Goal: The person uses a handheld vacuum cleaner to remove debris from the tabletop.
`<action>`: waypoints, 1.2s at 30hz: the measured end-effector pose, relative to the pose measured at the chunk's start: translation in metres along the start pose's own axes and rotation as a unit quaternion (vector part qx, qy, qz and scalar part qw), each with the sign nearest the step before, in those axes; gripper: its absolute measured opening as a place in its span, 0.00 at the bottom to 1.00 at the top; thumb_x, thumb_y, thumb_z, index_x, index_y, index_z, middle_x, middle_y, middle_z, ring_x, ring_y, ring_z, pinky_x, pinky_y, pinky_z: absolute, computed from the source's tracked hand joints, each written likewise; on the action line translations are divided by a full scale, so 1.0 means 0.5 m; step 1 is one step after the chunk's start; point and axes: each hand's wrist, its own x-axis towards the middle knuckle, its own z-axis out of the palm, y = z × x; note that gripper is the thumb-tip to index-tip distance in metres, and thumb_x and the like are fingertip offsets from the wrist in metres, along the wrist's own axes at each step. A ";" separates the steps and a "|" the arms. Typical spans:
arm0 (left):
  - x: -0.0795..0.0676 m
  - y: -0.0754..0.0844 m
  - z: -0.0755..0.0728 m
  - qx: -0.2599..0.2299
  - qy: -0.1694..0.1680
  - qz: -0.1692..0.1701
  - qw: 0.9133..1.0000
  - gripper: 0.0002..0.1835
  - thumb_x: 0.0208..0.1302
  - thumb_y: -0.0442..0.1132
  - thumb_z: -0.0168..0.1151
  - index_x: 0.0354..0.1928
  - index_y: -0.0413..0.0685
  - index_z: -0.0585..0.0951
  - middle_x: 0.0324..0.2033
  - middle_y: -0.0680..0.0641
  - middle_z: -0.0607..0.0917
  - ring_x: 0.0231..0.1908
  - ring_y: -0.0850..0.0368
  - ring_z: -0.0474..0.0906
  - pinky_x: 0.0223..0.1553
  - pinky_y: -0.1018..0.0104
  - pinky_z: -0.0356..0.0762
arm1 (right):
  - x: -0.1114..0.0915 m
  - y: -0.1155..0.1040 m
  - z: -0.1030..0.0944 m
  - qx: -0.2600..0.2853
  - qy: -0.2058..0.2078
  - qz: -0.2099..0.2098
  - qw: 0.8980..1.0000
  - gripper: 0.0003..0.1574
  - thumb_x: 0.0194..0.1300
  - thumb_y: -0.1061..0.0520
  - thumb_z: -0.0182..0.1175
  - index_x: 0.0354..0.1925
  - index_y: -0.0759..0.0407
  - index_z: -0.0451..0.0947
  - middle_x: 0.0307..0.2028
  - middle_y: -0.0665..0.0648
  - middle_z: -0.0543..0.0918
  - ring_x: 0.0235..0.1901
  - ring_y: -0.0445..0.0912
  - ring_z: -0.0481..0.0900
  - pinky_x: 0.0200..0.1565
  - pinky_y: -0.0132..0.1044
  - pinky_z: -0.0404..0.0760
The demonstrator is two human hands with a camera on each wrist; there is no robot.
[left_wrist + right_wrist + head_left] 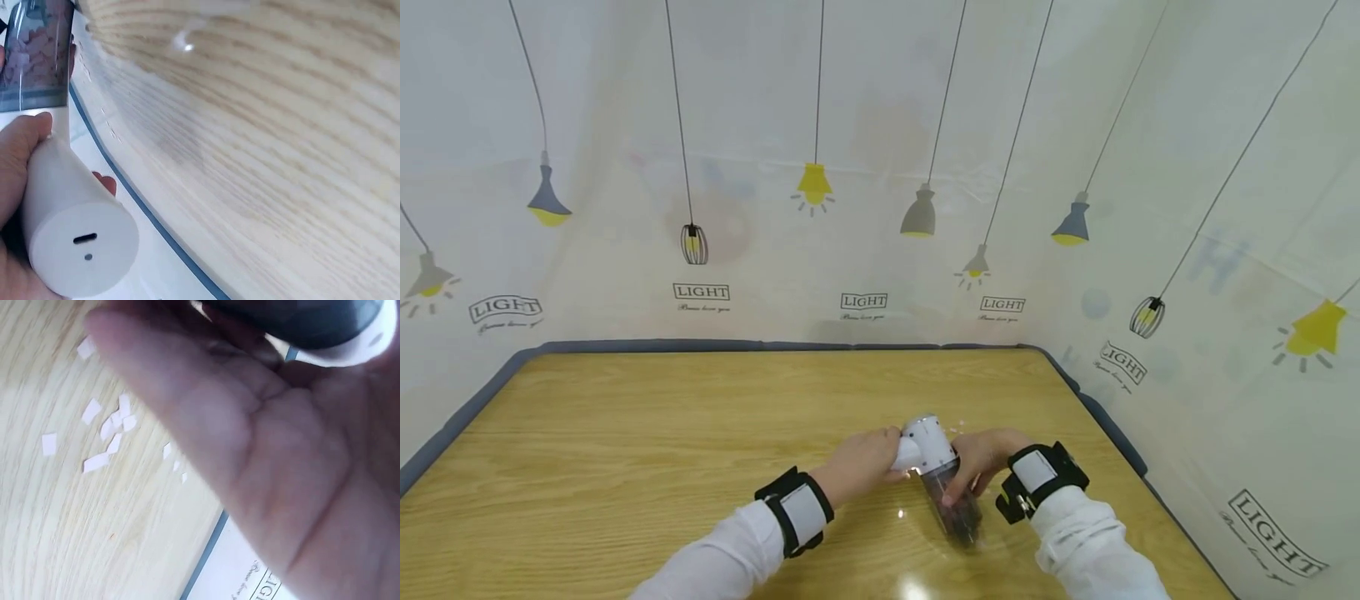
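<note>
A white handheld vacuum cleaner (931, 443) with a see-through dark dust cup (964, 523) is held over the table, the cup pointing down toward me. My left hand (862, 461) grips its white handle (69, 178), thumb on top in the left wrist view; a slot and a small hole show on the handle's round end. Pale pink scraps fill much of the dust cup (39, 56). With thumb and fingers round the cup, my right hand (981, 460) holds it from the right. Its palm (275, 444) fills much of the right wrist view, hiding part of the cup.
Several small paper scraps (112, 425) lie on the wooden table (662, 433) beyond the right hand. A grey-blue edging (760, 344) borders the table at the back and sides. White sheeting (760, 100) printed with lamps rises behind it.
</note>
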 end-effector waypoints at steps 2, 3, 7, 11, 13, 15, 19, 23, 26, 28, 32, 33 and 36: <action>-0.003 0.005 0.000 0.015 0.007 -0.001 1.000 0.26 0.57 0.52 0.64 0.48 0.38 0.73 0.35 0.45 0.82 0.31 0.59 0.77 0.33 0.66 0.80 | -0.003 -0.001 0.002 -0.001 0.008 -0.005 1.000 0.25 0.48 0.63 0.69 0.43 0.64 0.69 0.37 0.58 0.77 0.37 0.48 0.79 0.42 0.47 0.81; -0.004 0.008 0.000 0.022 0.011 -0.001 1.000 0.27 0.57 0.52 0.64 0.48 0.37 0.73 0.34 0.45 0.82 0.31 0.59 0.78 0.32 0.67 0.80 | -0.005 -0.002 0.003 -0.004 0.011 -0.005 1.000 0.24 0.48 0.63 0.69 0.42 0.65 0.70 0.37 0.57 0.78 0.36 0.47 0.78 0.41 0.47 0.81; -0.009 0.017 0.002 0.038 0.023 -0.003 0.999 0.27 0.57 0.52 0.64 0.48 0.36 0.73 0.33 0.45 0.82 0.30 0.58 0.78 0.30 0.67 0.80 | -0.010 -0.005 0.006 -0.024 0.026 -0.003 0.999 0.21 0.47 0.63 0.70 0.39 0.63 0.72 0.34 0.56 0.79 0.33 0.46 0.79 0.38 0.44 0.82; -0.014 0.022 0.001 0.056 0.051 0.002 0.997 0.26 0.56 0.52 0.65 0.45 0.36 0.74 0.31 0.46 0.81 0.28 0.59 0.77 0.28 0.68 0.79 | -0.014 -0.007 0.006 -0.038 0.045 -0.016 0.998 0.24 0.45 0.63 0.72 0.41 0.62 0.72 0.34 0.55 0.79 0.34 0.45 0.78 0.37 0.42 0.81; -0.014 0.025 0.001 0.063 0.071 0.000 0.995 0.25 0.56 0.51 0.65 0.44 0.36 0.75 0.31 0.45 0.81 0.28 0.58 0.77 0.29 0.68 0.79 | -0.016 -0.008 0.003 -0.052 0.068 -0.034 0.996 0.27 0.44 0.62 0.73 0.43 0.62 0.72 0.36 0.55 0.78 0.35 0.46 0.77 0.37 0.42 0.81; -0.013 0.027 0.003 0.068 0.090 -0.008 0.994 0.24 0.56 0.50 0.66 0.43 0.35 0.75 0.30 0.45 0.81 0.28 0.58 0.76 0.29 0.68 0.78 | -0.017 -0.007 0.000 -0.067 0.091 -0.052 0.992 0.29 0.42 0.62 0.74 0.44 0.63 0.72 0.37 0.55 0.78 0.36 0.46 0.76 0.38 0.42 0.81; -0.011 0.030 0.008 0.067 0.112 -0.034 0.991 0.25 0.54 0.49 0.67 0.41 0.34 0.74 0.29 0.45 0.80 0.27 0.58 0.75 0.27 0.68 0.77 | -0.013 -0.002 -0.009 -0.093 0.122 -0.088 0.984 0.28 0.42 0.59 0.75 0.42 0.63 0.75 0.36 0.54 0.79 0.36 0.46 0.76 0.39 0.43 0.80; -0.008 0.031 0.012 0.077 0.130 -0.072 0.986 0.26 0.53 0.50 0.68 0.41 0.32 0.74 0.28 0.44 0.80 0.25 0.57 0.75 0.25 0.68 0.77 | -0.003 0.005 -0.019 -0.099 0.142 -0.137 0.975 0.26 0.44 0.59 0.74 0.42 0.66 0.77 0.34 0.55 0.81 0.34 0.45 0.77 0.38 0.41 0.79; -0.005 0.030 0.012 0.074 0.138 -0.107 0.982 0.27 0.53 0.50 0.68 0.41 0.32 0.73 0.27 0.43 0.79 0.25 0.56 0.76 0.24 0.67 0.78 | 0.005 0.008 -0.026 -0.089 0.164 -0.165 0.968 0.30 0.45 0.59 0.73 0.47 0.70 0.75 0.37 0.58 0.82 0.35 0.45 0.77 0.40 0.42 0.79; -0.002 0.028 0.012 0.063 0.141 -0.129 0.980 0.27 0.53 0.50 0.68 0.42 0.31 0.73 0.27 0.42 0.79 0.25 0.55 0.76 0.24 0.66 0.78 | 0.010 0.008 -0.029 -0.080 0.179 -0.176 0.965 0.34 0.47 0.58 0.72 0.50 0.72 0.73 0.39 0.61 0.83 0.36 0.45 0.78 0.42 0.43 0.79; 0.001 0.022 0.014 0.055 0.139 -0.155 0.976 0.28 0.53 0.49 0.68 0.43 0.31 0.73 0.28 0.41 0.79 0.26 0.54 0.77 0.24 0.65 0.78 | 0.021 0.009 -0.028 -0.067 0.201 -0.188 0.959 0.37 0.48 0.58 0.72 0.53 0.74 0.71 0.42 0.63 0.82 0.39 0.46 0.78 0.44 0.45 0.79; 0.002 0.021 0.015 0.053 0.141 -0.158 0.976 0.28 0.53 0.49 0.69 0.43 0.31 0.73 0.28 0.41 0.79 0.26 0.54 0.77 0.24 0.64 0.78 | 0.024 0.010 -0.027 -0.065 0.204 -0.189 0.958 0.37 0.48 0.57 0.72 0.53 0.74 0.70 0.43 0.63 0.82 0.39 0.46 0.79 0.44 0.45 0.79; 0.003 0.014 0.017 0.051 0.145 -0.168 0.974 0.28 0.53 0.49 0.69 0.43 0.31 0.73 0.28 0.42 0.79 0.26 0.54 0.76 0.23 0.65 0.77 | 0.035 0.010 -0.025 -0.056 0.209 -0.195 0.957 0.38 0.49 0.57 0.71 0.55 0.73 0.70 0.45 0.64 0.82 0.42 0.47 0.79 0.46 0.46 0.79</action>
